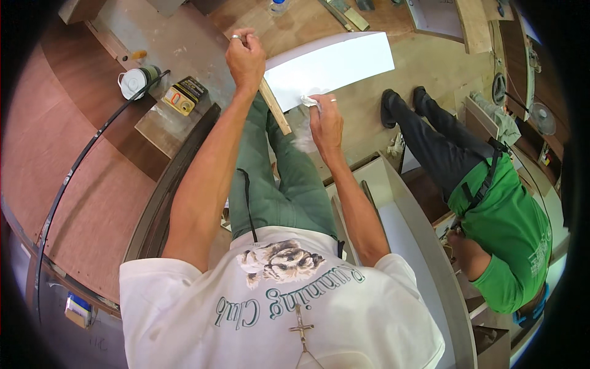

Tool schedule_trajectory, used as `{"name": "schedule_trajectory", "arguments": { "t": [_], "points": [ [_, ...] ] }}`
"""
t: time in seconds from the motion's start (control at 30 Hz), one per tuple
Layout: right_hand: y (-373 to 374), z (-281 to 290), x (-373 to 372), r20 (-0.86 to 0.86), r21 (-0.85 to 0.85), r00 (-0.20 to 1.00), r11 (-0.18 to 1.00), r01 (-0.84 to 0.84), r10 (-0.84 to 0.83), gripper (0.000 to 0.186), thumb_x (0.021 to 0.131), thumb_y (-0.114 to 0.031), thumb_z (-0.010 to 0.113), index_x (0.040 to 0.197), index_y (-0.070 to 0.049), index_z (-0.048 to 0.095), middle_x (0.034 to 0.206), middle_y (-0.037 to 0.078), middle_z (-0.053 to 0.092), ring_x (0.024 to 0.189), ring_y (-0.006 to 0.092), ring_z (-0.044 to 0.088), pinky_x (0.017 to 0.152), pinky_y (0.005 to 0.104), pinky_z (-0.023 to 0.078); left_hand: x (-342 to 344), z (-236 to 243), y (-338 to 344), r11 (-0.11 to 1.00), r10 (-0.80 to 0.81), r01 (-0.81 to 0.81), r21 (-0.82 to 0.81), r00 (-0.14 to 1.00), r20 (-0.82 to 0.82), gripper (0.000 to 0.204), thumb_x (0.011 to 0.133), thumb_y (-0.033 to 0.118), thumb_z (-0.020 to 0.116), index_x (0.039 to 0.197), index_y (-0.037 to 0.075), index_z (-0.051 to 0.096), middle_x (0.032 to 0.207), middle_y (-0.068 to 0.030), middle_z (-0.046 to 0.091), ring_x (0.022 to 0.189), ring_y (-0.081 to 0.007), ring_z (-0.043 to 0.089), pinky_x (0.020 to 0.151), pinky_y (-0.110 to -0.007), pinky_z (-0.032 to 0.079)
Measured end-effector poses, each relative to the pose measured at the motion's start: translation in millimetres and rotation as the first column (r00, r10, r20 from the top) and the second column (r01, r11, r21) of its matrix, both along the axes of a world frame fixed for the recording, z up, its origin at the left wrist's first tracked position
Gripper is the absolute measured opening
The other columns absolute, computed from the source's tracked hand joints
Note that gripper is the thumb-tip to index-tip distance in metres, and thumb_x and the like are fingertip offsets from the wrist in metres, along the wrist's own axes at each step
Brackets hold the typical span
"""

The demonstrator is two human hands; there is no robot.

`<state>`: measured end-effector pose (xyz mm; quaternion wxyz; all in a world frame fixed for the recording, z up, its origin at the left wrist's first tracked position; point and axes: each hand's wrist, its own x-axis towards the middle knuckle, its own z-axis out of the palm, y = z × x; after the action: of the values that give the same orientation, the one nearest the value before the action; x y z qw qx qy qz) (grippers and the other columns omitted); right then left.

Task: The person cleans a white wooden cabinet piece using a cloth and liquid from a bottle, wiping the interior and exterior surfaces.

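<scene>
A white panel (pixel 332 67) with a raw wooden edge strip (pixel 275 107) stretches in front of me, above my legs. My left hand (pixel 246 63) is closed at the panel's left end, by the top of the wooden strip; the fingertips are partly hidden. My right hand (pixel 327 120) pinches a crumpled white cloth (pixel 309 101) against the panel's near edge, close to the strip.
On the left, a small board (pixel 161 132) bears a yellow-and-black can (pixel 184 95), beside a white-and-green container (pixel 135 83). A black hose (pixel 86 150) curves past. A long cabinet carcass (pixel 424 258) lies right of me. A co-worker in a green shirt (pixel 507 230) is farther right.
</scene>
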<state>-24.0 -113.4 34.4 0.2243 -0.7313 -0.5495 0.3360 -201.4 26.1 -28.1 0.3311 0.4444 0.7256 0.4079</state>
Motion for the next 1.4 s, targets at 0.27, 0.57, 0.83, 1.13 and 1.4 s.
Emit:
{"name": "schedule_trajectory", "arguments": {
  "t": [0.27, 0.57, 0.83, 1.13, 1.4],
  "points": [
    [-5, 2, -6, -0.026, -0.004, 0.998, 0.998, -0.066, 0.066, 0.015, 0.092, -0.005, 0.06, 0.105, -0.006, 0.066, 0.105, 0.018, 0.062, 0.087, 0.0432, 0.064, 0.073, 0.0533, 0.051, 3, -1, 0, 0.999, 0.019, -0.016, -0.034, 0.995, 0.095, 0.016, 0.101, 0.011, 0.055, 0.109, -0.001, 0.064, 0.087, -0.0095, 0.072, 0.08, -0.0163, 0.071, 0.072, -0.031, 0.057],
    [-7, 3, -10, -0.049, -0.001, 0.991, 0.992, -0.127, 0.127, 0.018, 0.088, -0.004, 0.065, 0.106, -0.007, 0.068, 0.107, 0.018, 0.063, 0.091, 0.0432, 0.065, 0.077, 0.0514, 0.053, 4, 2, 2, 0.999, -0.004, 0.005, -0.042, 1.0, 0.025, 0.015, 0.1, 0.01, 0.055, 0.107, 0.0, 0.064, 0.086, -0.0087, 0.072, 0.078, -0.0155, 0.07, 0.071, -0.031, 0.056],
    [21, 8, 48, 0.037, -0.156, 0.999, 0.988, -0.018, 0.024, 0.019, 0.092, -0.013, 0.067, 0.109, -0.006, 0.071, 0.111, 0.019, 0.066, 0.093, 0.0398, 0.066, 0.079, 0.0481, 0.051, -3, 0, 4, 1.0, 0.003, -0.002, -0.024, 0.998, 0.065, 0.015, 0.1, 0.01, 0.054, 0.107, 0.0, 0.064, 0.087, -0.0092, 0.072, 0.078, -0.0161, 0.069, 0.071, -0.031, 0.055],
    [-8, -9, -31, 0.117, 0.183, 0.988, 0.975, -0.124, 0.103, 0.028, 0.08, -0.004, 0.068, 0.105, -0.016, 0.074, 0.104, 0.012, 0.068, 0.1, 0.0329, 0.06, 0.087, 0.0431, 0.045, 4, 0, 8, 0.998, -0.022, 0.027, -0.053, 0.996, 0.087, 0.017, 0.1, 0.01, 0.054, 0.108, -0.001, 0.063, 0.088, -0.0097, 0.071, 0.079, -0.016, 0.069, 0.072, -0.031, 0.057],
    [46, -34, 55, 0.106, 0.252, 0.942, 0.925, 0.285, -0.319, 0.02, 0.09, -0.003, 0.061, 0.108, -0.004, 0.072, 0.104, 0.017, 0.066, 0.099, 0.0366, 0.062, 0.087, 0.0455, 0.048, 3, 2, 3, 0.999, 0.002, 0.003, -0.04, 0.994, 0.112, 0.016, 0.1, 0.008, 0.053, 0.108, -0.002, 0.063, 0.089, -0.01, 0.071, 0.081, -0.0157, 0.069, 0.071, -0.031, 0.056]
  ]
}}
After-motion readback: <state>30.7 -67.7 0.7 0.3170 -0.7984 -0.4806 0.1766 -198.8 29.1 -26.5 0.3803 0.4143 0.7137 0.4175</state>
